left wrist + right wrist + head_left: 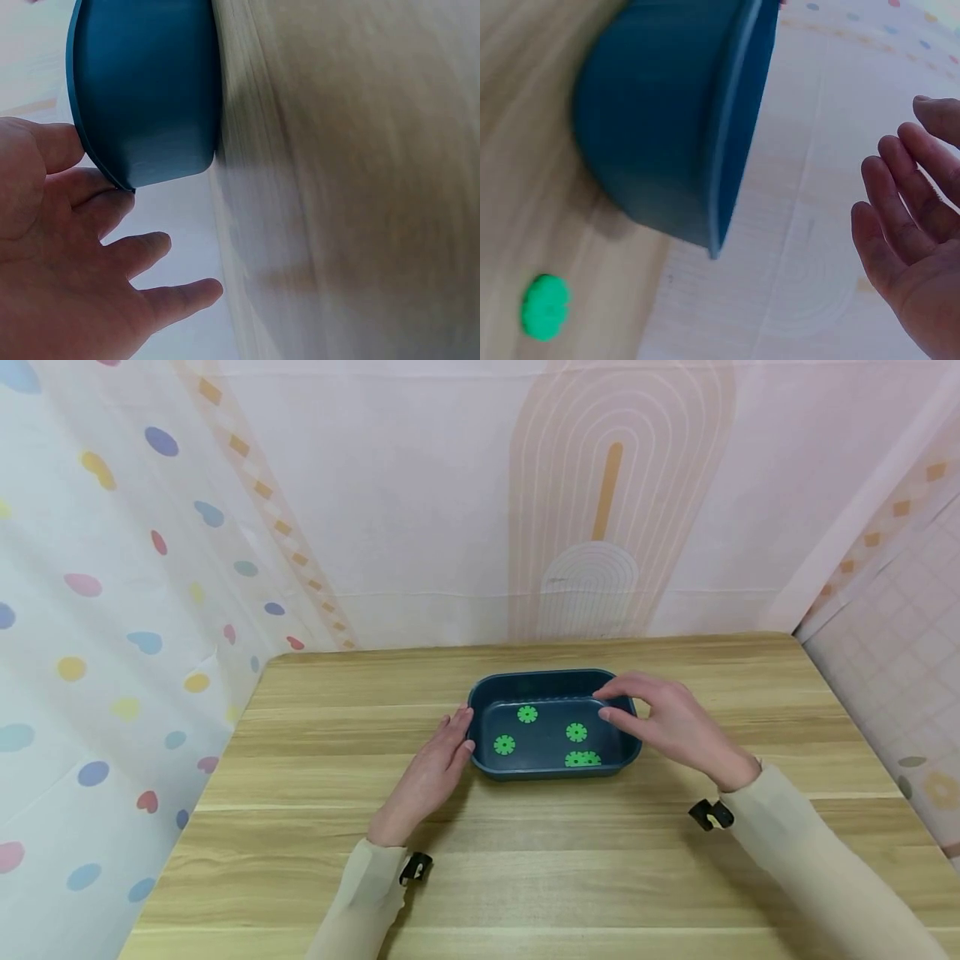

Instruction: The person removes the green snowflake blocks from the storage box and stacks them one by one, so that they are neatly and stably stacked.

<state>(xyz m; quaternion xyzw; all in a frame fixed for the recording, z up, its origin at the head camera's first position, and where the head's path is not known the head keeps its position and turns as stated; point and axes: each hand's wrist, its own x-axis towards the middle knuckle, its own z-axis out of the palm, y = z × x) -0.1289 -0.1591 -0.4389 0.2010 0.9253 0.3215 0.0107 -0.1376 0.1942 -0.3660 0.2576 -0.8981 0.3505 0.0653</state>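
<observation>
A dark blue basin [555, 774] stands on the table, with several green notched discs [527, 715] lying flat on its floor. Two of these discs overlap near the front wall. My left hand [431, 768] touches the basin's left end, fingers spread and fairly straight along the outside of the rim, as the left wrist view confirms at the basin wall [150, 90]. Over the right end hovers my right hand [671, 722], thumb and fingertips apart with nothing between them. Another green disc [544, 307] lies on the table outside the basin in the right wrist view; my right hand hides it from the head view.
The wood-grain table [525, 868] reaches back to a patterned cloth [420, 527]. A dotted cloth [112, 635] hangs along the left side. Black clips [416, 867] sit at both cuffs.
</observation>
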